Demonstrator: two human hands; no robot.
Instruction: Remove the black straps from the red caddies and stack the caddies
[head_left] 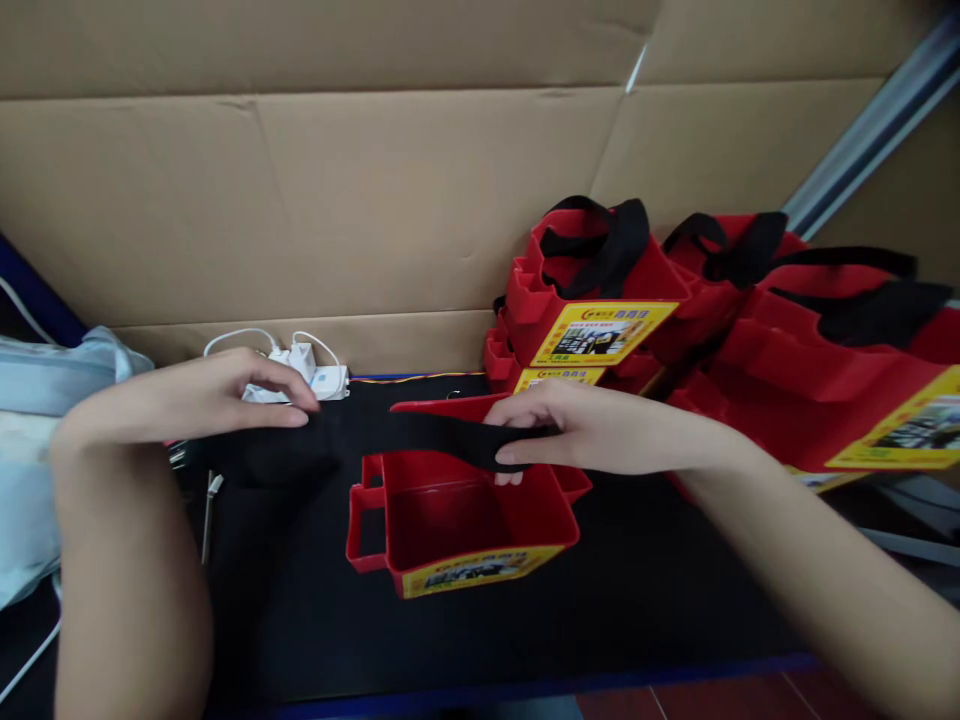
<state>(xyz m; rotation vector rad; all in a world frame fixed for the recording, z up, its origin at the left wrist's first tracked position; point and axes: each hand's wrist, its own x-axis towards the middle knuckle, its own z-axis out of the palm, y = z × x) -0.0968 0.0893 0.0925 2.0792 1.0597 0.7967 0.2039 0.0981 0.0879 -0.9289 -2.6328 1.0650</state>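
A black strap [420, 432] stretches level between my two hands over an open red plastic box [457, 515] with a yellow label on its front. My left hand [225, 395] pinches the strap's left end, thumb under and fingers on top. My right hand [570, 425] grips the right end above the box's far rim, fingers curled round it. The box stands upright on the black table top [660, 590], with a side handle loop on its left.
Several red boxes with black straps and yellow labels [600, 290] lie stacked and tipped at the back right. A white power strip with plugs [307, 378] sits behind my left hand. Cardboard sheets [337, 200] wall the back. A pale bag [45, 440] lies at the left edge.
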